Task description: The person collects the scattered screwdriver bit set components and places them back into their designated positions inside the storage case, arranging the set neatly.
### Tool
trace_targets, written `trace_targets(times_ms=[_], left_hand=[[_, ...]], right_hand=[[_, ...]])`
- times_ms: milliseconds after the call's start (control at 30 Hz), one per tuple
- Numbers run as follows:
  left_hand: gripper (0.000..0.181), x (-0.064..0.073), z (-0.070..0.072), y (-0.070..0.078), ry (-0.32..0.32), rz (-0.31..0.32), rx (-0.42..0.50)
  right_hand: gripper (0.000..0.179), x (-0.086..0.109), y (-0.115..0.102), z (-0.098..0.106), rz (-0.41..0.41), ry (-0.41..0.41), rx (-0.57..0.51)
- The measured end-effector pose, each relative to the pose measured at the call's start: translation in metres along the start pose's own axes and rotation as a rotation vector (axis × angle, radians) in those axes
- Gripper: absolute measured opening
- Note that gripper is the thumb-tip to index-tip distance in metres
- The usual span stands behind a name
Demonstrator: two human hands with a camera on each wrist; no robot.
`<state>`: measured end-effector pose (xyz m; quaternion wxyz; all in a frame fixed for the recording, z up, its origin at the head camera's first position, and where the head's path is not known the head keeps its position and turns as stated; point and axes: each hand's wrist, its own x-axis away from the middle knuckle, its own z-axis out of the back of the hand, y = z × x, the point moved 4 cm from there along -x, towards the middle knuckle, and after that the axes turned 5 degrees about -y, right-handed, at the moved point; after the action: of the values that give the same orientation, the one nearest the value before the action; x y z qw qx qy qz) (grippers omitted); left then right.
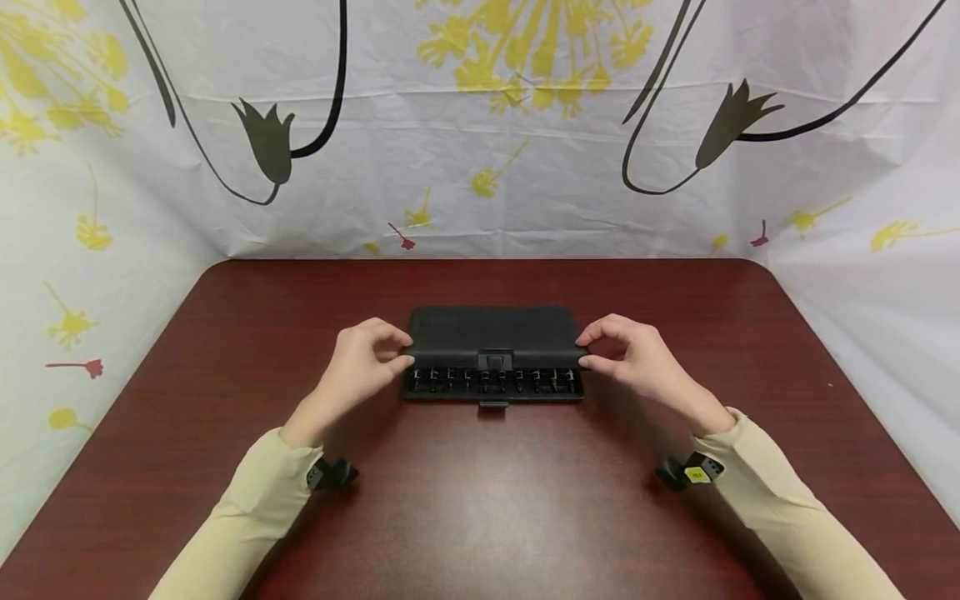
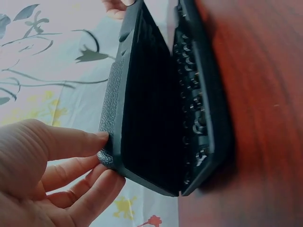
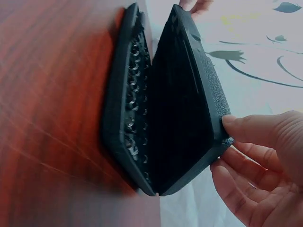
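Note:
A black hinged case (image 1: 493, 333) lies on the table with its lid partly raised. Its base (image 1: 450, 395) holds a row of small shiny metal pieces, seen along the tray in both wrist views. My left hand (image 1: 362, 360) pinches the lid's left front corner between thumb and fingers. On the opposite corner, my right hand (image 1: 636, 360) grips the lid the same way. The textured lid (image 2: 113, 94) leans back at an angle over the base in the left wrist view. A latch tab (image 1: 493, 405) juts out from the base's front edge.
The dark red-brown table (image 1: 480, 500) reaches back to a white cloth (image 1: 480, 167) printed with flowers, which also hangs along both sides. Each wrist wears a small black camera, one at the left sleeve (image 1: 262, 483) and one at the right sleeve (image 1: 765, 475).

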<state>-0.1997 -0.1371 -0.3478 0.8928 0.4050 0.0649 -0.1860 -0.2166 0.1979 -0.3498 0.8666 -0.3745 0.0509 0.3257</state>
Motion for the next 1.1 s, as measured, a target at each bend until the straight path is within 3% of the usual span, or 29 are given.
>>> trace_targets(times_ms=[267, 533, 733, 900, 1100], left_hand=[[0.021, 0.01, -0.014, -0.002, -0.039, -0.033, -0.097], [0.026, 0.018, -0.029, 0.004, -0.05, -0.036, -0.301], [0.023, 0.019, -0.037, 0.011, -0.085, -0.011, -0.451], [0.016, 0.016, -0.041, 0.017, -0.135, 0.01, -0.573], [0.019, 0.015, -0.046, 0.028, -0.191, 0.06, -0.695]], right_hand=[[0.028, 0.007, 0.001, -0.013, 0.066, -0.016, 0.052], [0.025, 0.011, 0.003, -0.024, 0.02, -0.051, 0.132], [0.022, 0.01, -0.008, -0.031, -0.016, -0.096, 0.315], [0.046, 0.001, -0.029, -0.05, 0.026, -0.149, 0.542], [0.076, -0.015, -0.049, -0.081, 0.032, -0.251, 0.638]])
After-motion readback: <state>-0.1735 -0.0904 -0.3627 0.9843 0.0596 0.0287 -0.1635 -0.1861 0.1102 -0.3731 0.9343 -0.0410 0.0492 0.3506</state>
